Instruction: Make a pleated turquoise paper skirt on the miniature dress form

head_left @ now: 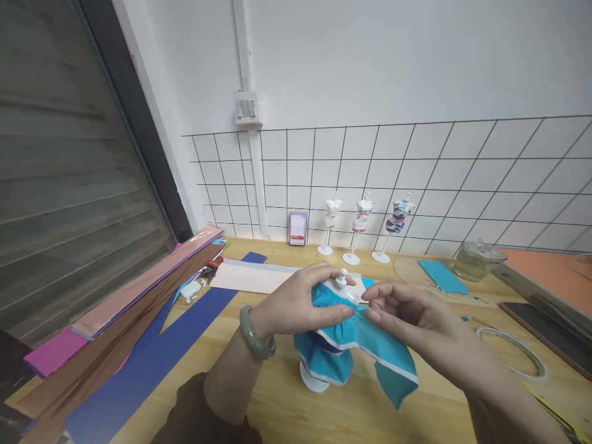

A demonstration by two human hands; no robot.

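Note:
A small white dress form (342, 279) stands in front of me, its round base (316, 382) showing below. Gathered blue crepe paper (386, 341) with a white edge wraps its upper body, and a loose end hangs off to the right. Another blue ruffle (324, 362) sits lower, with a dark blue band between. My left hand (303, 299) curls around the form, its thumb pressing the gathered paper against the front. My right hand (411, 308) pinches the upper edge of the strip beside the form. Its fingertips partly hide the paper there.
Three small dress forms (363, 216) and a phone (297, 228) stand along the wall. Paper sheets (152, 364), an earbud case (190, 290) and red-handled scissors (213, 265) lie left. To the right are a glass teapot (478, 260), folded blue paper (443, 275), a coiled cable (513, 351) and a dark phone (550, 336).

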